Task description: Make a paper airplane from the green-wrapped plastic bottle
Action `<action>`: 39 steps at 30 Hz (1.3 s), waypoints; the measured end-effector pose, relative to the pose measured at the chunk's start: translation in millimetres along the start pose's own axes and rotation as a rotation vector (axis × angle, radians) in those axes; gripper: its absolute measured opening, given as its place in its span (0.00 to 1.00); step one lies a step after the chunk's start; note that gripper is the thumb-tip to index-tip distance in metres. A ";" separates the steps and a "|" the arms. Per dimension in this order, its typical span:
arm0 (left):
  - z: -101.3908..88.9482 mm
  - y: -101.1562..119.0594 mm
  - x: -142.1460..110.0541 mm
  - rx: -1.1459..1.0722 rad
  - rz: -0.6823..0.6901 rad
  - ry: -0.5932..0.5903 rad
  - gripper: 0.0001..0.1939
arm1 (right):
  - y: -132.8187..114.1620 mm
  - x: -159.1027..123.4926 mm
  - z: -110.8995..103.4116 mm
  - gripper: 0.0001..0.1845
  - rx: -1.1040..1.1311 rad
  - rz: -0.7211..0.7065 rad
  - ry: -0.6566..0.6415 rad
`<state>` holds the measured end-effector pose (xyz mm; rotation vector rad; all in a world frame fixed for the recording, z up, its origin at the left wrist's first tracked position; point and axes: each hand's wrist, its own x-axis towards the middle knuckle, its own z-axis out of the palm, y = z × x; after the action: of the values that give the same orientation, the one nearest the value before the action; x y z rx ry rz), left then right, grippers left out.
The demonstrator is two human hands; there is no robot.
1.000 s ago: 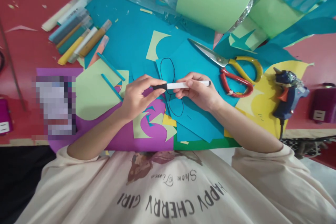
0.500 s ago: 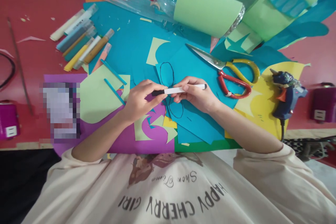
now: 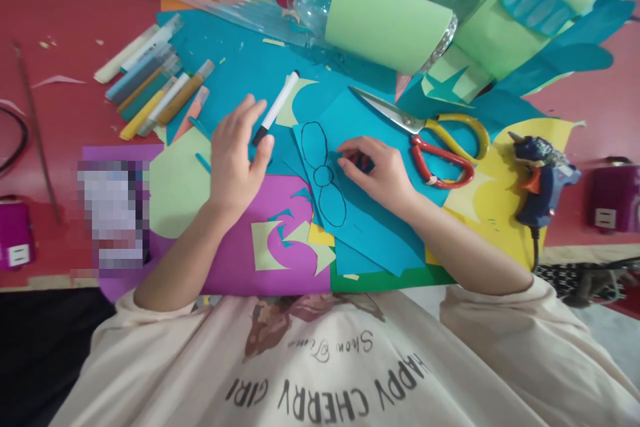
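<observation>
From my remote seat I look onto a craft workspace; whether home or classroom, I can't tell. I see a red tabletop point(image 3: 55, 127) spread with coloured sheets point(image 3: 227, 267), clustered markers point(image 3: 145, 89), scissors point(image 3: 419, 125), a glue gun point(image 3: 543, 180), a paper-wrapped bottle point(image 3: 387, 20) and blue paper point(image 3: 323, 177) drawn with black loops.
</observation>
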<state>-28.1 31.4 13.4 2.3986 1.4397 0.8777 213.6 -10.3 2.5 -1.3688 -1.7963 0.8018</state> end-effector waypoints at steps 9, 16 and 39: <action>5.6 33.3 -14.7 0.008 0.293 -0.162 0.14 | -1.9 -1.7 3.0 0.07 -0.123 -0.070 -0.044; 5.0 37.0 -16.7 -0.268 0.164 -0.238 0.14 | -4.3 -1.1 3.1 0.05 -0.022 -0.043 -0.028; 8.6 33.2 -20.8 -0.172 0.469 -0.344 0.13 | -16.2 -0.5 -6.1 0.13 0.282 0.281 -0.197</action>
<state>-6.0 -2.0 13.9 2.6260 0.6638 0.5974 210.5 -14.4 19.0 -1.4076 -1.5758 1.3268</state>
